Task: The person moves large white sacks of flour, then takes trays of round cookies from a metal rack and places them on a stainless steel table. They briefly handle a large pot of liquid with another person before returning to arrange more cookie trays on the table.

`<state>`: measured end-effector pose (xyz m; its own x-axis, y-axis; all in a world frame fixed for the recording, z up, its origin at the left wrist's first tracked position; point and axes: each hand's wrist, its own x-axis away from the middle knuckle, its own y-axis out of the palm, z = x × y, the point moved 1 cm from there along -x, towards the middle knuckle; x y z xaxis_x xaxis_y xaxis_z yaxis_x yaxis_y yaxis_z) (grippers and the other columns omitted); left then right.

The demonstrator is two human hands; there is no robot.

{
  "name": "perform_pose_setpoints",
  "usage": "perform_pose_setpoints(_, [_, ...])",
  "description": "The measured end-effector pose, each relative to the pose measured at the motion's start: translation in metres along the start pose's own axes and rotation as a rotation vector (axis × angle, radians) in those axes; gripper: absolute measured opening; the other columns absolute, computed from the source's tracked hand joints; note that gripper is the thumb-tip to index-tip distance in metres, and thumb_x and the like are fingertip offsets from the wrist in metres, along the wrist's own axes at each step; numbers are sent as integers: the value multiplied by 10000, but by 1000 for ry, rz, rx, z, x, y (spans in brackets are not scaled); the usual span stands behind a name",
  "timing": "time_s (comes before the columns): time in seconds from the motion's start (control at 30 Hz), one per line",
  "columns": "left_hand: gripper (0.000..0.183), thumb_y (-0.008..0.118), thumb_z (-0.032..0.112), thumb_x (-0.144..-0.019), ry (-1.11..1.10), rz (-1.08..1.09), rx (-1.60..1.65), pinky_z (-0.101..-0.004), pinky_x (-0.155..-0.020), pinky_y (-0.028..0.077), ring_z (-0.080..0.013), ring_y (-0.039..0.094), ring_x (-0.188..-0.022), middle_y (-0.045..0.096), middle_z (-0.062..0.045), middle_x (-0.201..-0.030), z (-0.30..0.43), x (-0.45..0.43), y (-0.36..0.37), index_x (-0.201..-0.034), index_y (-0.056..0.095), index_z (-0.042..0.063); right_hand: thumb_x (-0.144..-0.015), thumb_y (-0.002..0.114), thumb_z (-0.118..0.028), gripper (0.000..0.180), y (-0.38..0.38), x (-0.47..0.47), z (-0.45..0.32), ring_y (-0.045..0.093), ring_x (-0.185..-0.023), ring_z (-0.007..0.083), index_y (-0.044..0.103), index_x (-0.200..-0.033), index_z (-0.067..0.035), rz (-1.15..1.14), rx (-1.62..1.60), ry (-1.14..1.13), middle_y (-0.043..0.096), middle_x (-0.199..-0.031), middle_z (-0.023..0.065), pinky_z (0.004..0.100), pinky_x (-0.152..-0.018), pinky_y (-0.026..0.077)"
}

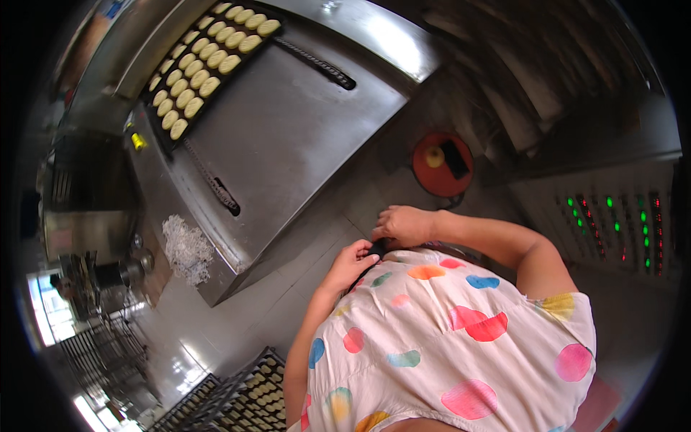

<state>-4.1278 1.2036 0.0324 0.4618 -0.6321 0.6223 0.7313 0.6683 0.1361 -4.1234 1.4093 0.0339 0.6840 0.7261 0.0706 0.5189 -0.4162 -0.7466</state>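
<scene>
Both of my hands are at my waist, in front of a pale shirt point(426, 324) with coloured spots. My left hand point(352, 265) has its thumb and fingers on a small black item point(378, 248), possibly part of a strap or waist bag. Just beside it my right hand point(407, 225) is bent inward with curled fingers, and what lies under them is hidden. Beyond my hands is a steel conveyor table point(302, 124) with two chain slots. At its far end sits a dark baking tray point(198, 110) bearing rows of pale, round dough pieces point(217, 58).
A red round stool point(440, 186) holds a black phone-like object point(454, 160) and a yellowish round thing point(434, 156). To the right, a panel point(610, 227) shows green and red lights. Shredded whitish material point(186, 249) hangs at the table's left corner. Racked trays point(253, 394) stand lower left.
</scene>
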Motion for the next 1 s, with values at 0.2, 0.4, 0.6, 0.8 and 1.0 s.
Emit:
perform_pose_setpoints(0.2, [236,683,116,-759,709,254,-560,-327,-731,488,-229,605,-793,616,-67,-840,7,22,4,-989,654,74,-720,688,-227,235,-4,1,0,559,-960,263,677,-912,-92,103,-4,20,569,-1034,90,349,-806,458])
perform_pose_setpoints(0.4, [254,609,204,-794,419,-67,-846,-352,-738,483,-270,607,-849,623,-97,-869,6,32,-14,-1023,669,110,-782,651,-205,220,11,-8,-2,630,-764,322,647,-952,-65,-116,-241,314,664,-822,137,396,-709,484])
perform_pose_setpoints(0.6, [201,597,174,-773,261,-72,-1031,-378,-796,466,-285,564,-965,562,-97,-962,3,38,-18,-961,647,125,-816,633,-176,195,23,-15,-12,645,-777,296,616,-949,-35,-104,-301,310,667,-848,143,360,-708,497])
perform_pose_setpoints(0.8, [153,616,189,-749,340,-19,-1014,-394,-754,470,-267,554,-948,545,-100,-912,1,35,-20,-882,627,113,-790,656,-158,211,34,-25,-3,658,-791,254,620,-950,-25,-117,-430,506,672,-841,132,347,-704,502])
perform_pose_setpoints(1.0, [50,571,116,-723,814,447,-1124,-366,-650,483,-241,555,-759,500,-68,-790,-9,44,-11,-724,544,74,-760,669,-96,158,36,-26,-7,635,-824,231,683,-910,-50,-76,-372,278,660,-865,104,319,-748,502])
